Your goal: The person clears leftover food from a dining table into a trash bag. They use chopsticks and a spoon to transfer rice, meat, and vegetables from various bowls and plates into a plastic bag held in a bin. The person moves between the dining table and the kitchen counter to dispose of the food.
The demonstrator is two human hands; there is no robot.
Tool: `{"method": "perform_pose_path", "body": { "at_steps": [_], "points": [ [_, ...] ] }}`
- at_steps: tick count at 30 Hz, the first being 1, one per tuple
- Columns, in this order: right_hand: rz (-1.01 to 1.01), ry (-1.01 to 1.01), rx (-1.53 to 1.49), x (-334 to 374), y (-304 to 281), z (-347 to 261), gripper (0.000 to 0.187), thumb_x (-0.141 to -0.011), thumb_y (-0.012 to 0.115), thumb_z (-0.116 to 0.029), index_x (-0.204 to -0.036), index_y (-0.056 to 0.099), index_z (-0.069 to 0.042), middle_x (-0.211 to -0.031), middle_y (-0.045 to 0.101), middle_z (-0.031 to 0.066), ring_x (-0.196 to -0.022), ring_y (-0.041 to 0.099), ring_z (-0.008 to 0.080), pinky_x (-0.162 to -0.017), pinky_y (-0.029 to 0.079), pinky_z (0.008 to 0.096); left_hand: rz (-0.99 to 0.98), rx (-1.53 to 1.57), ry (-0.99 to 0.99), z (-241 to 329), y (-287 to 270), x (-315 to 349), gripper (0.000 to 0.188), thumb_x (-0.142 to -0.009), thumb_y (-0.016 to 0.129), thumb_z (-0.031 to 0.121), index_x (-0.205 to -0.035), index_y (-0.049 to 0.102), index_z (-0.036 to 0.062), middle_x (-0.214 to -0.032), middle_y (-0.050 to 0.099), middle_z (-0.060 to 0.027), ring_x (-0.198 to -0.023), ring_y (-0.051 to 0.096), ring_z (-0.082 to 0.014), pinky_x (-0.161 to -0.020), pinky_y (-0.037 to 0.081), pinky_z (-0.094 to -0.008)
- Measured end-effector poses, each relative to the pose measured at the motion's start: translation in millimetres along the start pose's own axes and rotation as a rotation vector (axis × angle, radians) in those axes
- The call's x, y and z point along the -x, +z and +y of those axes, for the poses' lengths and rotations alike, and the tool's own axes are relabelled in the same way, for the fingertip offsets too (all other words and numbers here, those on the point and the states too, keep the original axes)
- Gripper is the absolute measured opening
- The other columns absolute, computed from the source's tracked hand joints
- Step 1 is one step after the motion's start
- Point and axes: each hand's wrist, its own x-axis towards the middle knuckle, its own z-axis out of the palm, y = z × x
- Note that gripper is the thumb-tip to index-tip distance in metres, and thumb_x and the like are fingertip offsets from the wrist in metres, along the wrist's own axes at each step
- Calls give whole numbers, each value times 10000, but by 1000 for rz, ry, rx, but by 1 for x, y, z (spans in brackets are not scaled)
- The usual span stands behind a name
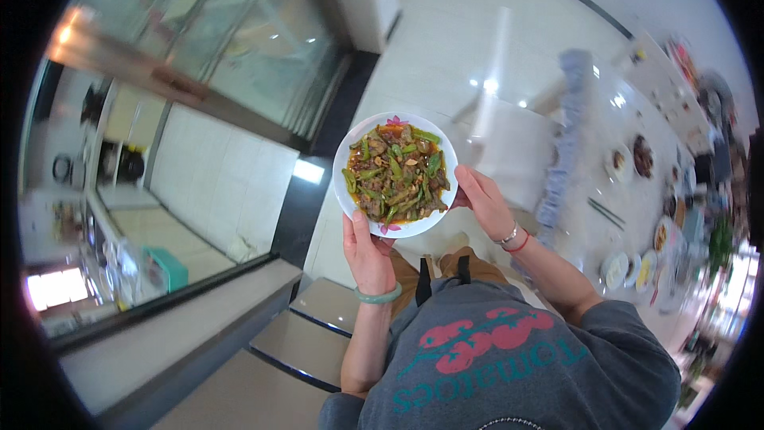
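A round white plate point(344, 209) with pink flower marks on its rim is held out level in front of me. Stir-fried meat with green peppers point(395, 173) in reddish oil fills its middle. My left hand point(368, 256), with a green bangle at the wrist, grips the near left edge, thumb on the rim. My right hand point(483, 203), wearing a watch and a red cord, grips the right edge. The fingers under the plate are mostly hidden.
On the right stands a dining table point(585, 191) with several dishes, green chopsticks point(606, 213) and a ruffled cloth edge. A white chair point(517, 139) is beside it. Left, a glass sliding door point(231, 40) borders a kitchen with a teal bin point(165, 269). Steps or dark-edged tiles point(298, 350) lie below.
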Motion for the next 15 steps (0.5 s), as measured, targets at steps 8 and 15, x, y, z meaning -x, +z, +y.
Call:
{"method": "perform_pose_path", "body": {
  "at_steps": [8, 15],
  "points": [
    [-271, -31, 360, -65, 285, 115, 417, -1013, 381, -354, -974, 581, 9, -794, 526, -19, -704, 432, 58, -633, 398, 229, 307, 111, 183, 132, -250, -13, 379, -1007, 391, 235, -1343, 383, 60, -1242, 529, -98, -1070, 592, -217, -839, 558, -389],
    [-550, -126, 364, -87, 493, 178, 368, -1013, 378, -324, -919, 580, -31, -721, 469, -66, -617, 356, 27, -537, 309, 208, 530, 222, 360, 227, -397, -7, 379, -1008, 385, 236, -1343, 386, 58, -1233, 534, -102, -1052, 594, -214, -830, 562, -383]
  ]
}}
